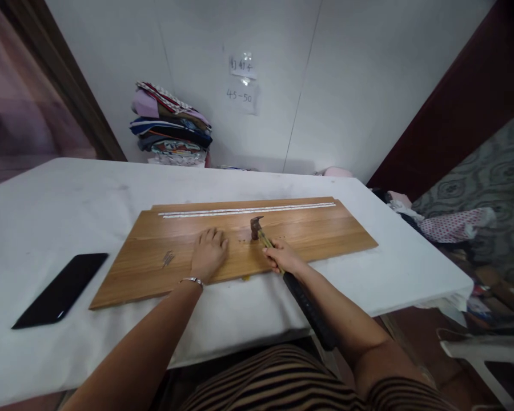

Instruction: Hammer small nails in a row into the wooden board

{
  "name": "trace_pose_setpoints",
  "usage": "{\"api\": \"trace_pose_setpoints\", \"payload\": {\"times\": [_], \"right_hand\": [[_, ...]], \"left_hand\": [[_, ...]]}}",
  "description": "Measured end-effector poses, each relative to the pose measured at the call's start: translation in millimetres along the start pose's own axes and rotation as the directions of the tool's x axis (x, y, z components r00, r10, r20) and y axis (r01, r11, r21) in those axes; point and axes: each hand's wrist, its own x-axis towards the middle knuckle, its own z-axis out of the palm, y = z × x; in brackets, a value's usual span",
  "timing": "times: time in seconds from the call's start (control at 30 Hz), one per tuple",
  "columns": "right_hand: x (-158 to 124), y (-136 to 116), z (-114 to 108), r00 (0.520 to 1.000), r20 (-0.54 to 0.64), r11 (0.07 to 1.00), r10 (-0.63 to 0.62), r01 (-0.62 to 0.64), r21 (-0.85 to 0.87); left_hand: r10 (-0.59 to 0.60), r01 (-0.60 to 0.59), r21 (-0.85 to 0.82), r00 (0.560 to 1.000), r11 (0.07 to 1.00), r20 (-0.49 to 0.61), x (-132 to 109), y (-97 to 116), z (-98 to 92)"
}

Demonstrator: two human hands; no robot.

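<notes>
A long wooden board (317, 228) lies across a table covered in white cloth (68, 200). My left hand (208, 252) rests flat on the board, fingers apart, pressing it down. My right hand (282, 257) is closed round the shaft of a hammer (261, 235), close to its head. The hammer's head (256, 226) stands on the board near a row of small nail heads (278, 238). The hammer's black grip (310, 311) runs back along my forearm. A small bunch of loose nails (168, 258) lies on the board to the left of my left hand.
A pale measuring strip (248, 210) lies along the board's far edge. A black phone (62, 290) lies on the cloth at the left. Folded fabrics (171, 128) are stacked against the wall behind the table. Clothes and a white plastic chair (484, 348) are at the right.
</notes>
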Motion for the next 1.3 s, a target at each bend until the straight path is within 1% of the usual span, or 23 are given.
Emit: {"api": "trace_pose_setpoints", "payload": {"times": [0.2, 0.33, 0.43, 0.6, 0.83, 1.0, 1.3], "right_hand": [[-3, -8, -1, 1.000, -0.008, 1.000, 0.018, -0.018, 0.020], [-4, -11, 0, 1.000, -0.022, 0.999, 0.010, -0.009, 0.034], [-4, -9, 0, 1.000, -0.002, 0.999, 0.029, -0.029, 0.024], [-5, -8, 0, 0.999, 0.003, 0.999, 0.042, -0.042, 0.021], [-5, -12, 0, 0.999, -0.009, 0.999, 0.032, -0.031, 0.033], [-4, -11, 1, 0.997, -0.011, 0.997, 0.072, -0.072, 0.040], [-3, -12, -1, 0.999, -0.006, 0.998, 0.052, -0.052, 0.036]], "left_hand": [[0.000, -0.001, 0.019, 0.999, 1.000, 0.043, 1, 1, -2.3], [-0.010, 0.011, -0.003, 1.000, 1.000, 0.024, 0, 1, -2.0], [-0.006, 0.006, -0.012, 1.000, 1.000, 0.010, 0, 1, -0.1], [0.006, -0.006, 0.012, 1.000, 1.000, -0.015, 0, -1, 2.4], [0.002, -0.002, 0.016, 1.000, 1.000, 0.003, 0, 0, 0.3], [0.006, -0.006, 0.011, 1.000, 1.000, 0.001, 0, 1, -1.7], [0.002, -0.002, 0.004, 1.000, 1.000, 0.012, 0, 0, -1.5]]}}
